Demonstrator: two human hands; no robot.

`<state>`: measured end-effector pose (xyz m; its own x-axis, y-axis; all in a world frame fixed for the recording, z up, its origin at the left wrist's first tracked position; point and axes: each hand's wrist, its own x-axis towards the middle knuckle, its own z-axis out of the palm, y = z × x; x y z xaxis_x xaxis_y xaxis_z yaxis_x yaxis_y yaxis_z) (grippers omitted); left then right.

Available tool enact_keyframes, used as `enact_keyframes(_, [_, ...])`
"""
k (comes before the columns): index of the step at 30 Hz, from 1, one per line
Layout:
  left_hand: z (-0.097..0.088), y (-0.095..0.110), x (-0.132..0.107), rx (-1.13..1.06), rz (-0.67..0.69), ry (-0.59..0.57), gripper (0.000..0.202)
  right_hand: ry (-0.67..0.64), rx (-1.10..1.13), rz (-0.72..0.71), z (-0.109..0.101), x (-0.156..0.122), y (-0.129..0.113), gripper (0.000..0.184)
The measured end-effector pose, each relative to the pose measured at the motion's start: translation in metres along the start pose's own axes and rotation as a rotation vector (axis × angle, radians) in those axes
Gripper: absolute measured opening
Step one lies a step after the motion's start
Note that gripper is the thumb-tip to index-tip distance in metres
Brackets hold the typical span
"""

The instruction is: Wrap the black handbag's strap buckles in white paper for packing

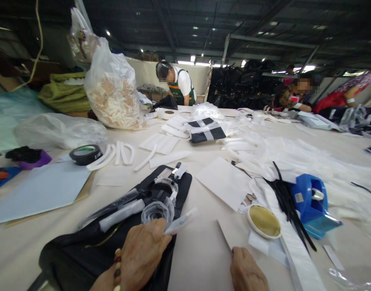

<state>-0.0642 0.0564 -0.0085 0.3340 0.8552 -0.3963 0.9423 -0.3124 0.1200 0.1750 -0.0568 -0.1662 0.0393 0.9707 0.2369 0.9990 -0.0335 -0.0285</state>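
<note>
A black bag [73, 258] lies at the lower left, with straps and hardware covered in clear wrap. My left hand [144, 252], a bead bracelet at its wrist, rests over the bag. Its fingers are closed on a plastic-wrapped strap [158, 211], one end of the wrap sticking out to the right. On the right, my right hand [247, 270] grips a thin, flat blade-like tool [224, 235] that points up and left. Just beyond that hand sits a round white-rimmed dish [264, 221] of yellowish material.
A blue tape dispenser [311, 204] stands right, beside black straps [284, 198]. White sheets [223, 182] and foam strips lie mid-table. A black tape roll [86, 154] sits on the left near pale blue board [40, 190]. Beyond are a stuffed plastic bag [114, 93] and co-workers.
</note>
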Motion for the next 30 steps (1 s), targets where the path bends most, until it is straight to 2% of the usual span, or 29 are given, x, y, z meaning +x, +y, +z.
enact_keyframes(3, [0.003,-0.001,0.0,-0.006,-0.006,0.008,0.022,-0.002,-0.003,-0.038,-0.002,-0.001,0.006,0.02])
enact_keyframes(7, [0.002,-0.001,0.0,-0.019,-0.013,0.008,0.023,-0.022,0.008,-0.003,-0.004,0.001,0.01,0.021])
enact_keyframes(10, [-0.001,0.0,0.0,-0.017,-0.017,-0.021,0.022,0.04,0.062,0.005,-0.005,0.004,0.01,0.022])
enact_keyframes(14, [0.0,0.001,0.0,-0.033,-0.002,0.017,0.021,0.13,0.155,0.012,-0.006,0.005,0.008,0.029])
enact_keyframes(17, [0.002,0.0,0.0,-0.041,-0.004,0.029,0.021,0.191,0.181,0.073,-0.007,0.006,0.005,0.038])
enact_keyframes(20, [0.003,-0.002,-0.001,-0.048,-0.001,0.028,0.021,0.207,0.235,0.202,-0.009,0.007,0.002,0.044])
enact_keyframes(23, [0.003,-0.002,-0.001,-0.046,0.018,0.043,0.021,0.114,0.385,0.325,-0.015,0.009,0.001,0.046])
enact_keyframes(27, [0.002,-0.001,0.0,-0.034,-0.003,0.019,0.02,-0.105,0.734,0.474,-0.024,0.012,0.0,0.042])
enact_keyframes(30, [0.001,0.0,0.001,-0.034,-0.015,0.007,0.02,-0.189,0.939,0.549,-0.027,0.012,-0.003,0.041])
